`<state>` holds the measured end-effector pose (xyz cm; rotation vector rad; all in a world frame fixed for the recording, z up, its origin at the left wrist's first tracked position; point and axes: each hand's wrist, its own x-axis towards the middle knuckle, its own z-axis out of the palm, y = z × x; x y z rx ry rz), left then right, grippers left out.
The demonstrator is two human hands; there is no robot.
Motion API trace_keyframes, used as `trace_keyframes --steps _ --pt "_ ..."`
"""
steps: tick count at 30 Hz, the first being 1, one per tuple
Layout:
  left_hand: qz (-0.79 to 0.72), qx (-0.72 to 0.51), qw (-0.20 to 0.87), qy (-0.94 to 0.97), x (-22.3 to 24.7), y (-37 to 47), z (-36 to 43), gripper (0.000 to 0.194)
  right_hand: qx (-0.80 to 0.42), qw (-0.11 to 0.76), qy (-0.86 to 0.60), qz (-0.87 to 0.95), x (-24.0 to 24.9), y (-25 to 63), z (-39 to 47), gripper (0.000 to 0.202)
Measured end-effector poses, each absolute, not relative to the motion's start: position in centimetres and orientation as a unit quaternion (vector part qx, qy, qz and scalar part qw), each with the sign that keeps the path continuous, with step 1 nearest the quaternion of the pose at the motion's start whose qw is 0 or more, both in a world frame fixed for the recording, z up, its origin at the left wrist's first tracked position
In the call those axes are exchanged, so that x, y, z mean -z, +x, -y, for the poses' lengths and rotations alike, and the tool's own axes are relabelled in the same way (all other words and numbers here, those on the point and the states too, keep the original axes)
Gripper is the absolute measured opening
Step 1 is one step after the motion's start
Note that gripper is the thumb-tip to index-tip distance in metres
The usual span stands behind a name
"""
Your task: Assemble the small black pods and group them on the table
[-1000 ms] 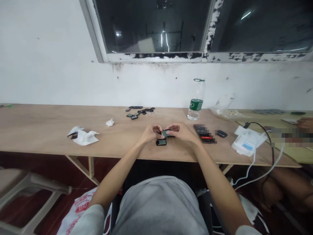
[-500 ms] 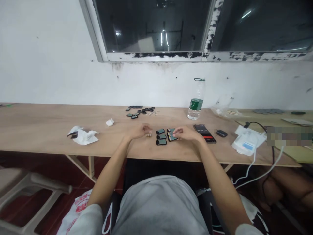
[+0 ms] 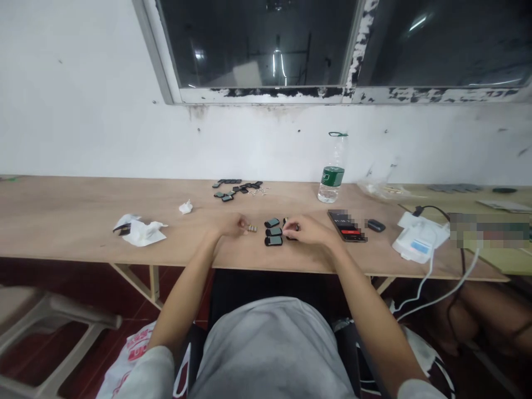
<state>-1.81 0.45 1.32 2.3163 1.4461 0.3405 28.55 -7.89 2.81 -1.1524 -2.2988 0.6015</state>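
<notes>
My left hand (image 3: 231,224) rests at the table with curled fingers drawn together. Just right of its fingertips lies a small group of brass-coloured pieces (image 3: 252,228). Whatever the fingers may hold is too small to make out. In the middle, a column of three small black cases with grey faces (image 3: 273,232) lies flat. My right hand (image 3: 306,228) is right of that column, thumb and fingers pinched together over more black cases (image 3: 285,221), which it mostly covers. What is in the pinch cannot be seen.
Further back lie a pile of black cases (image 3: 245,188) and small white bits (image 3: 258,192). A water bottle (image 3: 331,183) stands near the wall. To the right are a phone (image 3: 347,227), a black oval object (image 3: 376,225) and a white device (image 3: 415,246) with cables. Crumpled tissues (image 3: 145,233) lie left.
My right hand has shifted slightly left and now hides more of the right-hand cases. My left hand has drawn slightly left, leaving the brass-coloured pieces more exposed.
</notes>
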Motion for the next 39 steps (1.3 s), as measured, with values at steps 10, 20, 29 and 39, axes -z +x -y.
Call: trace_keyframes --steps 10,20,29,39 --pt "-0.514 -0.106 0.158 0.836 -1.5 -1.5 0.0 0.036 -0.199 0.183 -0.338 0.901 -1.7 26.5 8.2 0.017" --pt "-0.513 -0.107 0.151 0.838 -1.4 -1.1 0.3 0.023 -0.191 0.180 -0.386 0.884 -1.7 26.4 8.3 0.011" --pt "-0.492 -0.099 0.159 0.850 -2.0 -1.6 0.5 0.027 -0.246 0.140 -0.415 0.865 -2.1 26.5 8.4 0.011" --pt "-0.373 -0.224 0.198 0.879 -4.3 -0.4 3.1 0.030 -0.340 0.211 -0.371 0.838 -2.3 26.4 8.4 0.020"
